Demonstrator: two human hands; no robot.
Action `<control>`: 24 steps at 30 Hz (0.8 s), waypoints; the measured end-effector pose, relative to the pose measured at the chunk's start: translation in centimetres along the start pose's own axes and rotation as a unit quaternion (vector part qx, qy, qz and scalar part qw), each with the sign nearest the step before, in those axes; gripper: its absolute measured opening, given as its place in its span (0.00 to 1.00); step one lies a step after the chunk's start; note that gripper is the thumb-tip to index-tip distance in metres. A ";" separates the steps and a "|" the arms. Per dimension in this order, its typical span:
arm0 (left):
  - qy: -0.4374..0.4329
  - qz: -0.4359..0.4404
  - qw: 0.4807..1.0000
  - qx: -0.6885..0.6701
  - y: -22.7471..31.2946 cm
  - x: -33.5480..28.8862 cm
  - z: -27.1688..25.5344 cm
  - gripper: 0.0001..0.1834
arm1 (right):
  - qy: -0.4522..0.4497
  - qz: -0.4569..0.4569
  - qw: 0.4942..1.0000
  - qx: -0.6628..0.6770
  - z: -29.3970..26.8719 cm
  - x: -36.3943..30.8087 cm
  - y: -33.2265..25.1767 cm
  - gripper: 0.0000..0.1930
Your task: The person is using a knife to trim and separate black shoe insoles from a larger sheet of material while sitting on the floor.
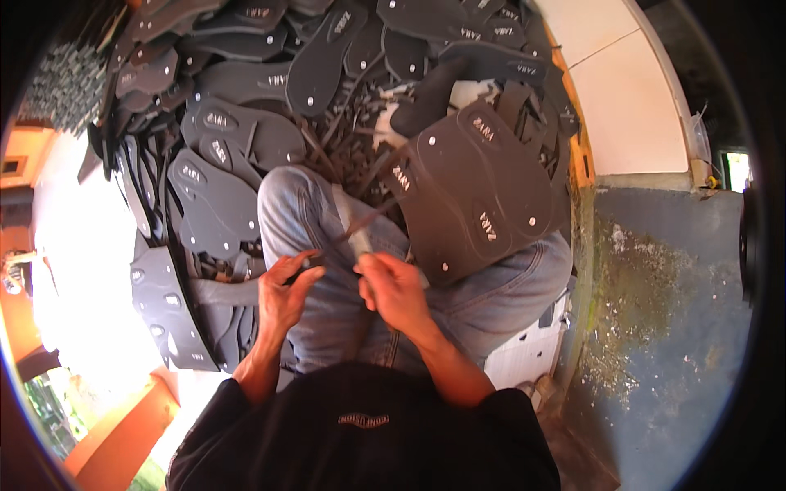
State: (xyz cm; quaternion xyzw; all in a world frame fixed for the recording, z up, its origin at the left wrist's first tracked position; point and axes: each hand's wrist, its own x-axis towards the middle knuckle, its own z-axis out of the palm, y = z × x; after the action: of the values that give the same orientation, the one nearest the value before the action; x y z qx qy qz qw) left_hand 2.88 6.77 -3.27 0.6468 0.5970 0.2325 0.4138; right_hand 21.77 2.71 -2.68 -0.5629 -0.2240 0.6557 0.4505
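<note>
Dark sole sheet (458, 196) resting on the right jeans leg (520, 282), at 2 o'clock from the right hand (397, 295), the nearer of the 2; its long axis runs from 11 to 5 o'clock. The right fingers wrap a pale knife-like tool (359, 240) aimed at 11 o'clock; the left hand (281, 299) narrowly pinches a dark scrap (313, 260).

White lettering (486, 227) on dark sole sheets (458, 188), small label (364, 421) — black shirt (368, 446)
</note>
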 end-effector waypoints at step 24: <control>-0.087 -0.211 0.936 -0.269 0.5 -0.2 -2.1 0.21 | 0.171 -0.294 0.867 -0.363 -1.0 1.0 1.2 0.11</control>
State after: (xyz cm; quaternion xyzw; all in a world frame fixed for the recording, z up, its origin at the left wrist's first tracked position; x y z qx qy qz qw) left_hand 1.51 7.16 -1.65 0.3880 0.5965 0.2344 0.6624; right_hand 22.37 2.78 -4.41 -0.6982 -0.5209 0.2582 0.4177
